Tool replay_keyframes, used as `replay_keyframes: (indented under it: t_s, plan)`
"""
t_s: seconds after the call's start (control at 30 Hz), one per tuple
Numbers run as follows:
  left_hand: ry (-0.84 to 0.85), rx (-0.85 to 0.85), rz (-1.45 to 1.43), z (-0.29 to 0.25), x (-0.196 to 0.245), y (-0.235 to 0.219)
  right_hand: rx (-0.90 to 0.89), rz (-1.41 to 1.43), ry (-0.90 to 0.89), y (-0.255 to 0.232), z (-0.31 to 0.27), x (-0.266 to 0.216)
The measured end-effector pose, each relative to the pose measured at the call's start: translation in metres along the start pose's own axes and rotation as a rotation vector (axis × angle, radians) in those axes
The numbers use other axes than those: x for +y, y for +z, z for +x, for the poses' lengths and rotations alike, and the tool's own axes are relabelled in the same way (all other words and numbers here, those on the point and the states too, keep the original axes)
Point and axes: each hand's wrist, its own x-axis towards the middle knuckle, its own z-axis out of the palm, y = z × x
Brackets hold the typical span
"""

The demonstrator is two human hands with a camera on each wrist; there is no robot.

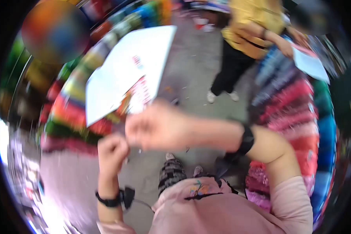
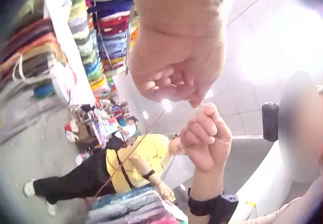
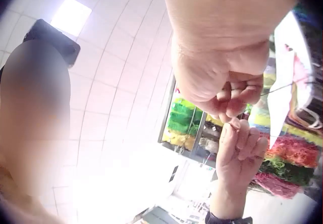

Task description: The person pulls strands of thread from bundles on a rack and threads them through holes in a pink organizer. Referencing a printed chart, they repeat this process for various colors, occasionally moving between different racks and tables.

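My left hand [image 1: 111, 152] and right hand [image 1: 156, 124] are raised in front of my chest, fingertips nearly meeting, fingers curled. In the left wrist view a thin dark-red thread [image 2: 151, 127] slants down from beside the left hand [image 2: 176, 67]. The right hand [image 2: 204, 138] pinches close below that hand's thumb tip. A dark strand [image 3: 280, 88] leaves the right hand's [image 3: 224, 77] curled fingers in the right wrist view, with the left hand [image 3: 239, 156] just under it. The bit of thread between the fingertips is mostly hidden.
A large white sheet [image 1: 156, 46] with red print lies over stacked colourful yarn [image 1: 72, 113] on the left. More yarn bundles [image 1: 288, 117] line the right side. A person in a yellow top [image 1: 257, 19] stands ahead, holding a white sheet [image 1: 310, 64]. Grey floor [image 1: 195, 78] runs between.
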Motion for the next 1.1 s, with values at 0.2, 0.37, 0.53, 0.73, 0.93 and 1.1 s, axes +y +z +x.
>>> replay_keyframes:
  t_s: [0.2,0.37,0.53,0.73,0.93,1.1]
  plan:
    - [-0.050,0.165,-0.233,0.016,0.014,-0.126,-0.067,0.191,-0.006,0.025,0.150,-0.089]
    - [-0.230,0.131,-0.258,0.028,-0.035,-0.203,-0.075,0.381,-0.298,0.040,0.236,-0.124]
    - [-0.305,0.071,-0.261,0.043,-0.079,-0.260,-0.062,0.449,-0.376,0.049,0.276,-0.107]
    - [-0.448,-0.071,-0.057,0.072,-0.092,-0.281,-0.004,0.475,-0.336,0.011,0.259,-0.083]
    - [-0.370,-0.148,-0.042,0.084,-0.113,-0.284,1.032,0.169,-0.157,-0.082,0.070,-0.065]
    - [-0.146,-0.452,0.056,0.119,-0.086,-0.224,1.289,-0.280,-0.480,-0.072,0.029,-0.061]
